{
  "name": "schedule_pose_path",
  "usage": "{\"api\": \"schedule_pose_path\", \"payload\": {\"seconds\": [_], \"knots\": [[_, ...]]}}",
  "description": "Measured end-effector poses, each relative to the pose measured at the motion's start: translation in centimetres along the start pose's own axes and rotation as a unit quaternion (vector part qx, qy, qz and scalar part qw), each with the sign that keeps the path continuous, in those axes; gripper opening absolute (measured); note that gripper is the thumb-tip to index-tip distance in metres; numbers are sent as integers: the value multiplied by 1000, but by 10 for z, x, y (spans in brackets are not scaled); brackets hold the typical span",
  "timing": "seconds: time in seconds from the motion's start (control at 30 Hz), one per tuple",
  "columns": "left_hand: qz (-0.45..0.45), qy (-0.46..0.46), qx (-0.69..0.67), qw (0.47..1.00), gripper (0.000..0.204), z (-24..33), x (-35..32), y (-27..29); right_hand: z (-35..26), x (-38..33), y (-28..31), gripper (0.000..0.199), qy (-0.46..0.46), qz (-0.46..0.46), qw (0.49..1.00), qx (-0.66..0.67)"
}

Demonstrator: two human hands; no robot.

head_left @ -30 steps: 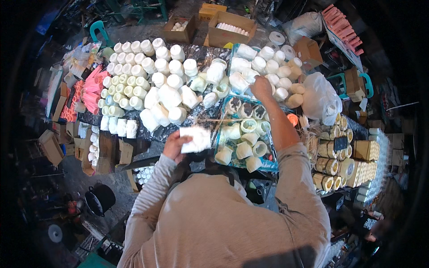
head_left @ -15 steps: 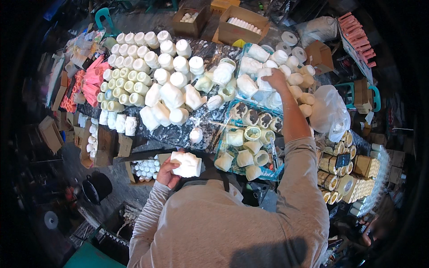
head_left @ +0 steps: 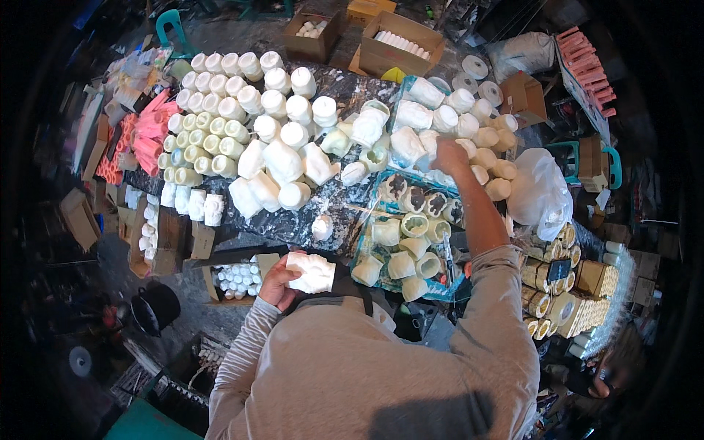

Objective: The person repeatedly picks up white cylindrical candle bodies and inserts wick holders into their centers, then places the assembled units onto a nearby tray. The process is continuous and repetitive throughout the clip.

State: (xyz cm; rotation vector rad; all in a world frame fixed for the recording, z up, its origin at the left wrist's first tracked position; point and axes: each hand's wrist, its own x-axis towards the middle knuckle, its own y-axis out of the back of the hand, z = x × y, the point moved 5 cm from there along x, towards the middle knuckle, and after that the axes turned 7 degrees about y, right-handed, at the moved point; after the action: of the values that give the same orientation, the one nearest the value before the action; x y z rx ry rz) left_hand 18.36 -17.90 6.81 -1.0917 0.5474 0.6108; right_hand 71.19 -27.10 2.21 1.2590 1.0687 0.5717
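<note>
My left hand holds a white moulded plaster piece close to my chest, just in front of the table's near edge. My right hand reaches far out over the table, its fingers down among white cast pots on a clear plastic sheet. Whether that hand grips one of them is hidden by its back. Below my right forearm lie several open cream-coloured pots on a blue-edged sheet.
The dark table is crowded with rows of white and pale yellow jars. Pink pieces lie at the left. Cardboard boxes stand at the back, a white plastic bag and tape rolls at the right.
My left hand has drawn the white piece back from the table toward my chest. My right hand stayed stretched out among the far white pots, shifting slightly.
</note>
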Motion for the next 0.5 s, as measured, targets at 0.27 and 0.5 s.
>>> {"api": "schedule_pose_path", "payload": {"seconds": [0.27,0.5], "knots": [[19,8,-2,1000,60,2,-1,8,-62,-15,6,57,-23,89,985,-144],[18,15,15,1000,60,4,-2,6,-83,0,-14,43,84,118,977,-156]]}}
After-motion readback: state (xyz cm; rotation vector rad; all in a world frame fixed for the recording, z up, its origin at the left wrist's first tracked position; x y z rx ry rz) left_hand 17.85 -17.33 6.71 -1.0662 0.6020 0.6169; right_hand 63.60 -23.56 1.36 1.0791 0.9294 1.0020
